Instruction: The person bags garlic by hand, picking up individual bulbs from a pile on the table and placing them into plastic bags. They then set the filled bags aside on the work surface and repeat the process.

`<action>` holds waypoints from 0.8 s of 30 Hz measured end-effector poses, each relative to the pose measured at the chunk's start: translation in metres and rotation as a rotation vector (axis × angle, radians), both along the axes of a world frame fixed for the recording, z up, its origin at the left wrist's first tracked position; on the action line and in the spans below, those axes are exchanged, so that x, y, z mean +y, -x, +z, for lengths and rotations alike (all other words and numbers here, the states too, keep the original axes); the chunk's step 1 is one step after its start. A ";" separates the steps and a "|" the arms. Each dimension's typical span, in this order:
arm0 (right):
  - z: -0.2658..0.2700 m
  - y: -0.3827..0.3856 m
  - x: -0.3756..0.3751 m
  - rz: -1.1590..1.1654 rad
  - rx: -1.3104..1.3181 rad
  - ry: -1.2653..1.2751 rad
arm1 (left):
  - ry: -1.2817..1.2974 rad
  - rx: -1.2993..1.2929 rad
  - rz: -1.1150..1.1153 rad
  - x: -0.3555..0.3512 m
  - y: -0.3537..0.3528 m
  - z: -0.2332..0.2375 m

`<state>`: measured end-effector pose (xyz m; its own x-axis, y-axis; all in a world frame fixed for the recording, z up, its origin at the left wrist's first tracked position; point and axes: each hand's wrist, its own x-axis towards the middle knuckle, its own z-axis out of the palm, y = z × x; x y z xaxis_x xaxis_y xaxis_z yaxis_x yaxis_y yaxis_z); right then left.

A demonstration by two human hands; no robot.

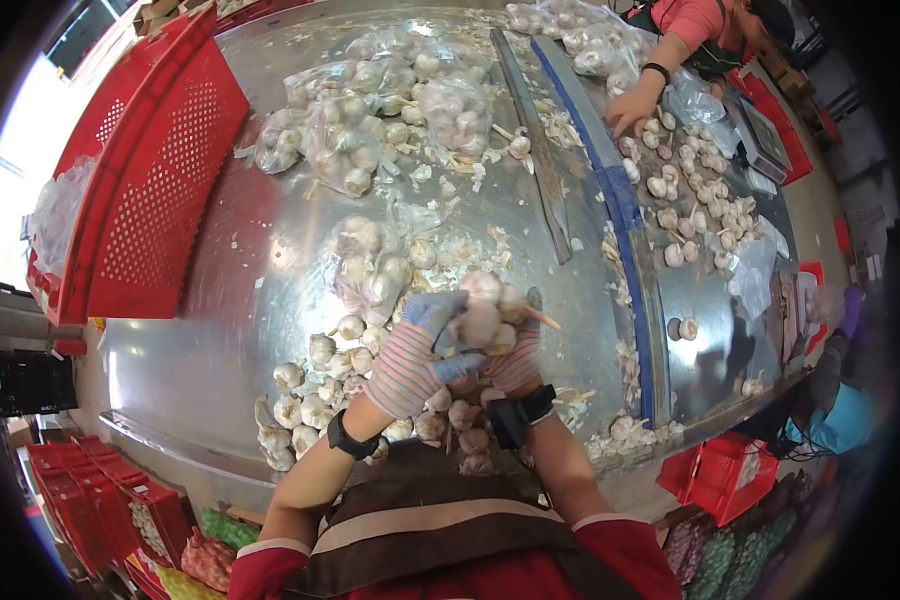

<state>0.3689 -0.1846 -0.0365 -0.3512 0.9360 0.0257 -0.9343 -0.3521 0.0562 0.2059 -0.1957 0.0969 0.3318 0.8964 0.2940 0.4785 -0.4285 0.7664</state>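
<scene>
Several garlic bulbs are bunched between my two hands, above the metal table. My left hand, in a striped knit glove with grey-blue fingers, is closed around the bunch from the left. From the right, my right hand, gloved alike, grips it too; the bulbs hide most of its fingers. One dry stem sticks out to the right. Loose garlic bulbs lie below and left of my hands, near the table's front edge. Just beyond my left hand sits a clear bag of garlic.
Filled garlic bags are piled at the back. A red perforated crate stands on the left. A metal bar and a blue-edged divider cross the table on the right. Beyond, a co-worker's hand reaches among bulbs near a scale.
</scene>
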 end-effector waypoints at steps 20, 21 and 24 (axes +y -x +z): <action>0.049 -0.073 0.027 0.147 -2.204 -0.972 | 0.418 0.772 -0.194 0.063 -0.018 -0.085; 0.057 -0.048 0.015 0.331 -2.457 -1.171 | 0.449 0.802 -0.219 0.066 -0.017 -0.088; 0.065 -0.016 0.008 0.567 -2.740 -1.276 | 0.281 0.437 -0.015 0.062 0.001 -0.071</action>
<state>0.3850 -0.1767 0.0281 -0.4704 0.7965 -0.3800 0.8806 0.4513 -0.1443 0.2052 -0.1342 0.0263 0.3827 0.9152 -0.1264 0.7749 -0.2435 0.5833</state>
